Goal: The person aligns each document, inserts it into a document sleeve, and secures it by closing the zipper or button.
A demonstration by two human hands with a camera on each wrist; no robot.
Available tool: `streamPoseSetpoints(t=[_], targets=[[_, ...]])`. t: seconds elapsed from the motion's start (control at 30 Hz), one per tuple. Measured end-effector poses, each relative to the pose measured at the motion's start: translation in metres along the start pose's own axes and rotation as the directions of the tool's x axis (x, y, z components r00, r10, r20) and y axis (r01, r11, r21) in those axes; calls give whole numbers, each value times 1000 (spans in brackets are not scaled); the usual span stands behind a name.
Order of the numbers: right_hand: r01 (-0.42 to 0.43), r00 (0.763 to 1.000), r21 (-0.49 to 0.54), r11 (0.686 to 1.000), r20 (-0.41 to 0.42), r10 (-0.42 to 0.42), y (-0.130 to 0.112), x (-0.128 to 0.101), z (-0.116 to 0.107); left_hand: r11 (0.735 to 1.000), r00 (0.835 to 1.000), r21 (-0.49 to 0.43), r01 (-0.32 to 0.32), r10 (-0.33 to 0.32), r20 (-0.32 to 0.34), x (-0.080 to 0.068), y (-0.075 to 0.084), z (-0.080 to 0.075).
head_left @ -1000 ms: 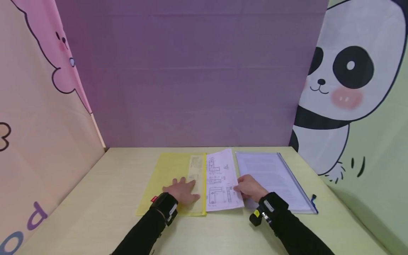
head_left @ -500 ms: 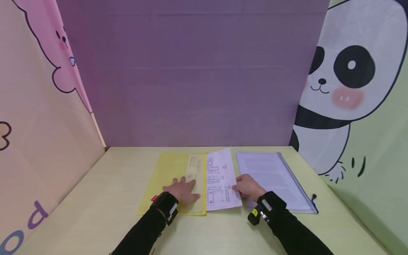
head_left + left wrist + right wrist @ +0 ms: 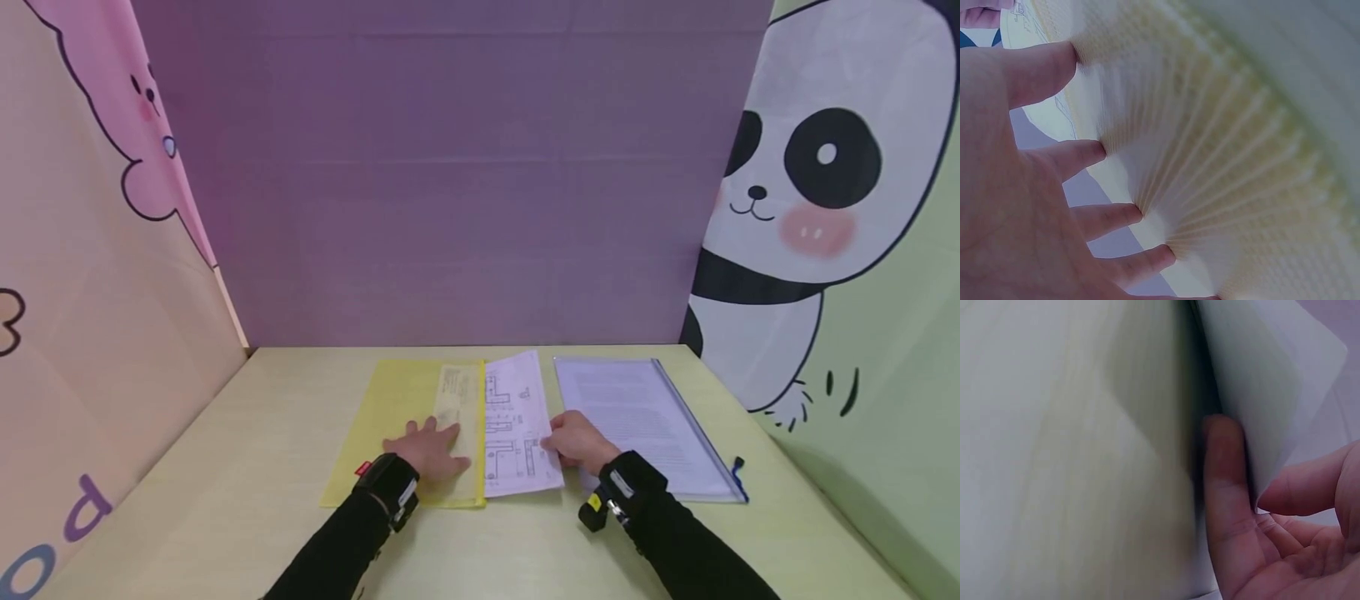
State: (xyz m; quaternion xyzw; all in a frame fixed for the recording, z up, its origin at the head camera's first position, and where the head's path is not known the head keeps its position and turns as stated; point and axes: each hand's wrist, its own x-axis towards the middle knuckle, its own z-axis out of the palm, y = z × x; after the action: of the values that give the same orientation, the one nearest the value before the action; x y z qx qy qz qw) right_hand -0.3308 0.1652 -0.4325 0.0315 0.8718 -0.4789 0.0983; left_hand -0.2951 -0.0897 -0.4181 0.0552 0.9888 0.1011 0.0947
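- Purple cloth (image 3: 450,183) backs a pale desk (image 3: 225,467); a pink cartoon panel (image 3: 90,208) stands left of the desk and a panda panel (image 3: 810,208) right of it.
- We note a yellow folder (image 3: 397,400) lying flat on the desk, left of centre.
- We find the left hand (image 3: 429,450) resting on the folder near its right edge, fingers straight and spread apart; the left wrist view shows the fingertips (image 3: 1094,150) pressed flat on the yellow sheet.
- A printed sheet (image 3: 517,417) with line drawings lies partly inside the folder, its left part under the yellow cover, the remainder jutting out to the right.
- We see the right hand (image 3: 573,442) at the sheet's right edge, thumb and fingers pinched on the paper; the right wrist view shows the edge caught between the thumb (image 3: 1225,475) and a curled finger.
- A clear folder (image 3: 645,417) with text pages lies just right of the sheet, a blue tab (image 3: 738,464) at its near right corner.
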Motion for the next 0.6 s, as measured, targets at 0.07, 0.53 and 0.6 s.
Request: streamPoseSetpoints(t=[0.07, 0.53, 0.6], targets=[[-3, 1000, -8, 1000, -2, 3, -1, 0, 1, 1000, 1000, 2, -1, 1, -3, 0, 0, 0], [23, 1000, -50, 998, -14, -24, -6, 2, 12, 1000, 1000, -17, 5, -5, 1, 1, -2, 3], [22, 1000, -52, 998, -14, -23, -6, 2, 12, 1000, 1000, -14, 2, -2, -2, 1, -2, 3]])
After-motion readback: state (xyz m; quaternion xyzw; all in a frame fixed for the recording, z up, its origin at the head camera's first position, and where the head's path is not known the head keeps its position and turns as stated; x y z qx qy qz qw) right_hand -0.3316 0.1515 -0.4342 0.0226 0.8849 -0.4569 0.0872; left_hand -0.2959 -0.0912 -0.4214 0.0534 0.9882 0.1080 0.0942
